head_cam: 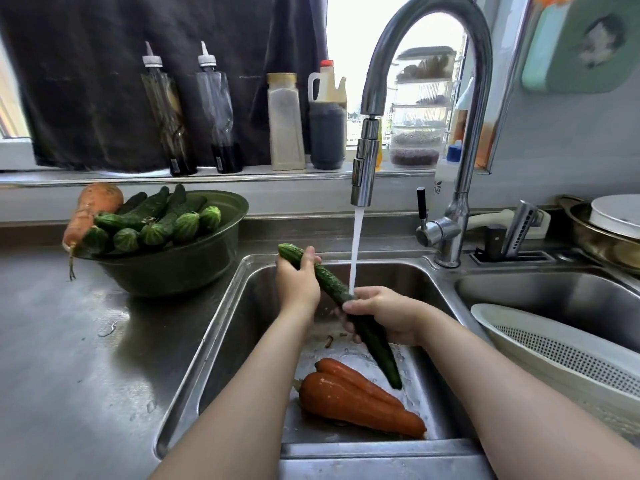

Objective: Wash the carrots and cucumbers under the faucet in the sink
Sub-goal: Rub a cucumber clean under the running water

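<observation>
A long dark green cucumber [332,285] slants across the left sink basin [221,327] under the running faucet [363,168]. My left hand [298,282] grips its upper end. My right hand [384,315] grips its middle, where the water stream [355,251] lands. Two wet carrots [353,400] lie on the basin floor below the cucumber's lower tip. A green bowl [194,268] on the left counter holds several cucumbers [156,220] and a large carrot [91,213] leaning on its rim.
A white colander [561,351] leans in the right basin [554,296]. Bottles [221,109] line the window ledge behind. A pan with a white plate [609,220] sits at the far right. Water drops lie on the steel counter [69,358].
</observation>
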Demonstrator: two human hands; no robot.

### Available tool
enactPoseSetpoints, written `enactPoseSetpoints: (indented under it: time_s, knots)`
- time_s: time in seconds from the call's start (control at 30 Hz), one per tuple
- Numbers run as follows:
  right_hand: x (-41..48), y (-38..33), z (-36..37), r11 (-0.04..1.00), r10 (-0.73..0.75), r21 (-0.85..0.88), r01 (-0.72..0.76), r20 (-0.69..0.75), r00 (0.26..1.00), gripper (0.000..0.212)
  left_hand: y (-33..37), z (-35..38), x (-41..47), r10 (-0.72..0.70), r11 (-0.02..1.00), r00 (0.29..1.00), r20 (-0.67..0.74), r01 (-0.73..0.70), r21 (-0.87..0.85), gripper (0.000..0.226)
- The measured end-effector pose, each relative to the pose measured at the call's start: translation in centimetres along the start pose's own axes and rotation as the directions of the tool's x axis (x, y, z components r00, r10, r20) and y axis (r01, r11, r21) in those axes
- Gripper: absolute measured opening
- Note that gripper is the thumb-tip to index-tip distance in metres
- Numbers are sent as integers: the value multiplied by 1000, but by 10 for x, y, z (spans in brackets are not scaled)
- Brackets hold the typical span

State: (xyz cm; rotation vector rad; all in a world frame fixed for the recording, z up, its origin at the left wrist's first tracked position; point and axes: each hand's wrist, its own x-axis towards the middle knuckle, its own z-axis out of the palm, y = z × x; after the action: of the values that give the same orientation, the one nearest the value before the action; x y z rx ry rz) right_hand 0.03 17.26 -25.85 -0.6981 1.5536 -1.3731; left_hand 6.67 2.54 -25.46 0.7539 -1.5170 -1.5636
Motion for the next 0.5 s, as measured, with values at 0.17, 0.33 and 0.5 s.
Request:
enactPoseSetpoints:
  time_s: [0.17,0.33,0.5]
  knots:
    - [9,-5,16,985,-81,-165,44,-222,972,33,1,-2,3,-25,987,1000,-9,24,-156,19]
    - [14,-8,18,975,11,-213,-64,-239,971,43,10,-12,10,30,938,983,-179,-90,-335,17]
    - [16,4,6,928,-16,-367,-62,-207,978,19,13,-32,26,-85,925,925,-371,-64,-374,9]
